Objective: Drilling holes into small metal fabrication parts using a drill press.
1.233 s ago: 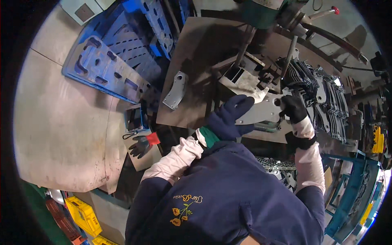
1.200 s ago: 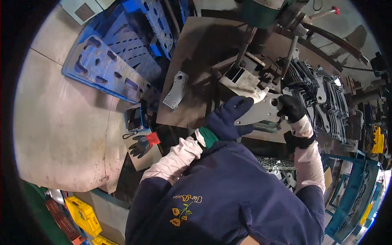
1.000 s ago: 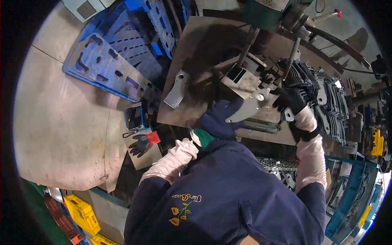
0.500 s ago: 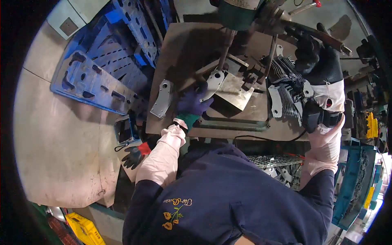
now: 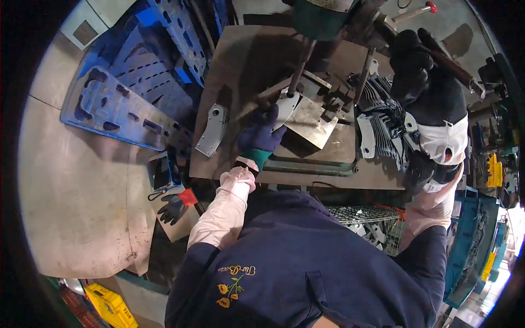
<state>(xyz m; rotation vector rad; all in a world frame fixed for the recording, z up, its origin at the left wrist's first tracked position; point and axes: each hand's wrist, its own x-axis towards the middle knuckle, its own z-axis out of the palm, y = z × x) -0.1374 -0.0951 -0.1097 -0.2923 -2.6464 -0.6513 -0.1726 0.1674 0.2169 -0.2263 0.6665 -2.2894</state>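
Observation:
Under the green head of a drill press, a grey metal plate with holes lies at a steel fixture block. My left hand, in a purple and green glove, is closed on the plate's near left edge; its fingertips are partly hidden. The slim spindle comes down to the plate's far end. At upper right my right hand, gloved in black, is wrapped round the press's lever handle. Left of my left hand another curved metal plate rests on the worktable.
Stacked grey plates lie on the table by my right forearm. Blue plastic pallets stand at left. Below them are a spare black and red glove and a blue box. A wire basket with plates sits under the table edge.
My right hand and the lever handle have swung slightly, the handle's end moving down and right. My left hand stays on the plate. The view has shifted a little.

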